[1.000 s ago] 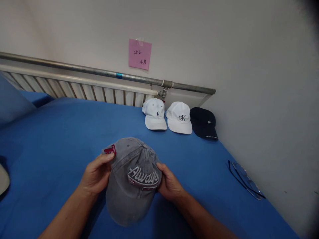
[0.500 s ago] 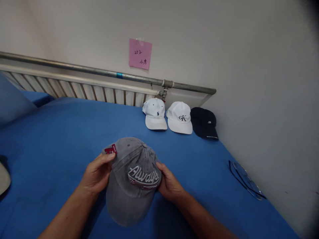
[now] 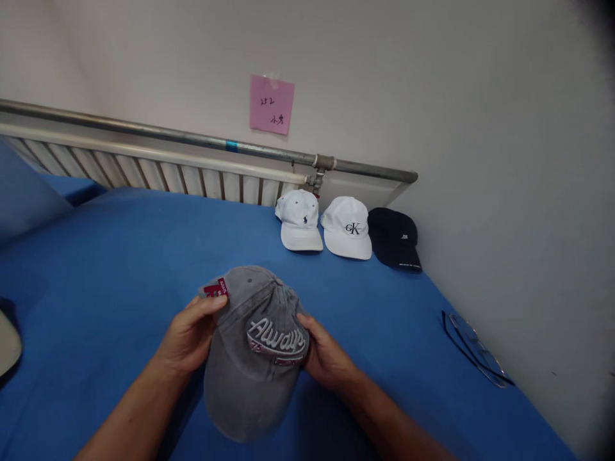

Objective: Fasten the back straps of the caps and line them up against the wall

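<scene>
A grey cap [image 3: 254,378] with white "Always" lettering is held up above the blue sheet, its brim pointing down toward me. My left hand [image 3: 189,333] grips its left edge, the thumb lying by a red label. On the other side, my right hand [image 3: 327,352] pinches the crown beside the lettering, with the thumb on top and the other fingers partly hidden beneath. Beyond it, in a row, lie a pale cap with a small dark logo [image 3: 298,221], a white cap with black letters [image 3: 346,227] and a black cap [image 3: 394,238].
Eyeglasses [image 3: 476,349] lie on the blue sheet [image 3: 120,275] near the right wall. A cream and dark object [image 3: 8,339] is cut off at the left edge. Behind run a radiator [image 3: 192,179] and a metal pipe [image 3: 158,132], below a pink note [image 3: 271,104].
The grey cap's brim has tipped slightly lower, and my right thumb has shifted a little to the left on the crown. Both hands keep their hold.
</scene>
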### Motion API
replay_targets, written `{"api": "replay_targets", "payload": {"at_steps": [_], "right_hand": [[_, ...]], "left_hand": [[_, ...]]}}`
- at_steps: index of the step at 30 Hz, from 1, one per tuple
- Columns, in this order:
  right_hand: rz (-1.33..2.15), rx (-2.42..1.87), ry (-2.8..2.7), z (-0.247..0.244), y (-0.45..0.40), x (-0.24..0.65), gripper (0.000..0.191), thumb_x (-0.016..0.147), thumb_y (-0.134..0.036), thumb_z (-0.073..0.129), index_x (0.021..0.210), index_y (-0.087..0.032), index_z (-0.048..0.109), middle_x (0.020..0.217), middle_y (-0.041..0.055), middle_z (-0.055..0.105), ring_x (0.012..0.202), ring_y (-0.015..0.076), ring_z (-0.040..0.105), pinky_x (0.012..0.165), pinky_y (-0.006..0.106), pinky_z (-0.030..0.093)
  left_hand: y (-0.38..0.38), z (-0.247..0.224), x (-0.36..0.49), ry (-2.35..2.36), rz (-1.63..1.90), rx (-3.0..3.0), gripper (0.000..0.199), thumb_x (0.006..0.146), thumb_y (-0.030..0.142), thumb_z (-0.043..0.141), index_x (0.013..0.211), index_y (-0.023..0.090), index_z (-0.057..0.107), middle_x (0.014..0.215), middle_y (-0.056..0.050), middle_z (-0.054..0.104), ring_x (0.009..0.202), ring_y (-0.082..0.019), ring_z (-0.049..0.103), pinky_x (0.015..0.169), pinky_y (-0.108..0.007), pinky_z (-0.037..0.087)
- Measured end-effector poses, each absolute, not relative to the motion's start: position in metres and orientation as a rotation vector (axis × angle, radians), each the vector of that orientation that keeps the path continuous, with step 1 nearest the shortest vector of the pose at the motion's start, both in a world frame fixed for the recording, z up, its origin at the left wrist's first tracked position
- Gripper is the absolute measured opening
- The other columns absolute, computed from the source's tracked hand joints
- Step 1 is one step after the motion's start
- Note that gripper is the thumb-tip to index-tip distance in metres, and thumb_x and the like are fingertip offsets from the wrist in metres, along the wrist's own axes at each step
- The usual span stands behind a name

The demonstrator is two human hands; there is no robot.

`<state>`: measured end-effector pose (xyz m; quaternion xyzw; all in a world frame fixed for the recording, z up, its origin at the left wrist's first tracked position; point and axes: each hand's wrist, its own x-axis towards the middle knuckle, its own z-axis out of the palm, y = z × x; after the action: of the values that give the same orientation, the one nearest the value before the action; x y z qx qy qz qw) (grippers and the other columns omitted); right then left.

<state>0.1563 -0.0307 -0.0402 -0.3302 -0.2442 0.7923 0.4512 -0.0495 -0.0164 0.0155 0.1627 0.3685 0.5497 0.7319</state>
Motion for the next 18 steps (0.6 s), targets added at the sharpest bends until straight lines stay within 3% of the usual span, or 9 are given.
{"api": "replay_targets", "payload": {"at_steps": [18], "right_hand": [[1.937,-0.858,-0.641,-0.0360,-0.0288,0.1523,0.037,0.068,-0.044,0.074,0.094,-0.017,0.071,0.096,0.0073,0.075,0.110,0.0278,0.063,0.099,0.046,0.043]], "left_hand": [[-0.0165,0.0170,-0.0473,0.905,1.192,0.426,0.037,0.041,0.024,0.089,0.075,0.016,0.077,0.080,-0.010,0.076,0.082,-0.033,0.071,0.077,-0.038,0.059]]}}
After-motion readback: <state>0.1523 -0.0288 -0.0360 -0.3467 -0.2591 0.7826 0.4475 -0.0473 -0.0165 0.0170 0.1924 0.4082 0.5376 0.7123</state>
